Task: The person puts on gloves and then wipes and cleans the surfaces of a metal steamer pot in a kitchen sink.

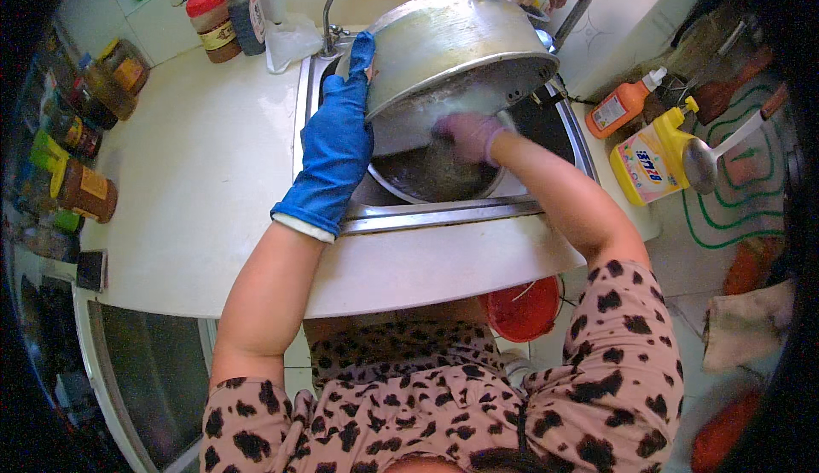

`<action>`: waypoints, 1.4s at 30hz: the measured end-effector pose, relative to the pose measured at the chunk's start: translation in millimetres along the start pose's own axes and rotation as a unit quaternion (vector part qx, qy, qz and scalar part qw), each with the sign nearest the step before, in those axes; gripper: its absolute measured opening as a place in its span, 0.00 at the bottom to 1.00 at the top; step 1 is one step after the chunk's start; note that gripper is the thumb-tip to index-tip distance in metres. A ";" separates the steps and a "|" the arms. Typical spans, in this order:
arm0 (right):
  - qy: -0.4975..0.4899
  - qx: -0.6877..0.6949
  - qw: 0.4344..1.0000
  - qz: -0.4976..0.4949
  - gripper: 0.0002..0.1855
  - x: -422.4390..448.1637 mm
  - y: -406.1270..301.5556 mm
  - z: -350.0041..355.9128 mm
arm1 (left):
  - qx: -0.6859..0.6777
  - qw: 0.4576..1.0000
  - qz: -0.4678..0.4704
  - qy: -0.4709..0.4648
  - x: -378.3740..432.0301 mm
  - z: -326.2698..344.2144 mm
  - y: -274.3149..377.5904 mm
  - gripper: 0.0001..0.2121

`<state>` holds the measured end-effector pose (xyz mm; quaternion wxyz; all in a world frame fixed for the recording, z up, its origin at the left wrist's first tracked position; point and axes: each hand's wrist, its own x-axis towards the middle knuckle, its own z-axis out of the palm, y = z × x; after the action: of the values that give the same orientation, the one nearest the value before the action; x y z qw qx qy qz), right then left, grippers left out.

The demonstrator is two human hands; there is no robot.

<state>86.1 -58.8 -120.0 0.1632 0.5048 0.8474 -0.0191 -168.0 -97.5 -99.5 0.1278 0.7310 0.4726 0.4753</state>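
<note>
A large dented aluminium pot (pixel 454 31) is tilted over the stainless steel sink (pixel 441 214), its mouth facing down and toward me. My left hand (pixel 339 127), in a blue work glove with a pale cuff, grips the pot's left side, thumb up along the wall. Just inside the pot's mouth is my right hand (pixel 470 137), blurred and wearing a thin pinkish glove. Whether it holds anything is hidden by the blur. Below, a round metal vessel (pixel 409 193) sits in the sink, partly covered by the pot and my right arm.
Left of the sink runs a white countertop (pixel 205 179) with jars (pixel 214 25) and a clear plastic bag (pixel 291 44) behind. On the right stand an orange bottle (pixel 617 111), a yellow detergent bottle (pixel 652 159) and a metal ladle (pixel 704 163). A red bucket (pixel 524 310) is below the counter.
</note>
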 end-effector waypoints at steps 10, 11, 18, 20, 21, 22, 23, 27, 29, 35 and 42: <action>0.426 -0.233 0.864 0.134 0.19 30.4 109.6 -66.4 | -0.046 0.998 0.027 0.019 3.3 12.2 5.7 0.33; 0.427 -0.231 0.864 0.135 0.19 29.9 109.8 -57.2 | -0.056 0.998 0.006 0.024 1.6 12.9 10.0 0.33; 0.107 -0.022 0.987 0.116 0.15 58.6 18.3 38.8 | -0.040 0.997 -0.051 -0.042 -1.1 8.1 12.8 0.33; 0.181 0.085 0.979 0.028 0.18 68.5 -7.9 50.5 | -0.044 0.996 -0.060 -0.056 -1.6 7.4 21.4 0.35; 0.246 0.135 0.959 -0.044 0.21 68.8 -11.0 57.8 | -0.052 0.994 -0.064 -0.073 -1.7 7.1 27.5 0.36; 0.245 0.135 0.959 -0.051 0.21 67.5 -25.7 48.4 | -0.049 0.994 -0.068 -0.069 -2.3 4.0 23.8 0.36; 0.163 0.293 0.937 -0.100 0.21 60.9 -39.9 41.3 | -0.054 0.995 -0.061 -0.055 -2.7 1.3 19.1 0.37; -0.093 0.202 0.967 -0.122 0.23 11.9 -33.1 18.6 | -0.034 0.999 0.000 -0.029 -0.3 2.0 3.0 0.38; -0.173 -0.055 0.983 -0.037 0.24 -8.6 -30.7 7.8 | 0.001 1.000 0.018 0.001 -2.2 2.8 -1.4 0.35; -0.230 0.020 0.971 -0.057 0.24 10.0 -8.5 16.0 | -0.021 0.996 0.077 0.043 0.0 6.3 -7.2 0.35; 0.199 -0.176 0.951 0.157 0.13 33.7 83.7 0.6 | -0.068 0.997 -0.021 -0.039 0.5 8.6 4.8 0.38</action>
<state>143.7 10.7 -119.4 0.0781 0.5882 0.7629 0.2568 -158.2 -97.3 -100.7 0.2056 0.7288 0.4490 0.4744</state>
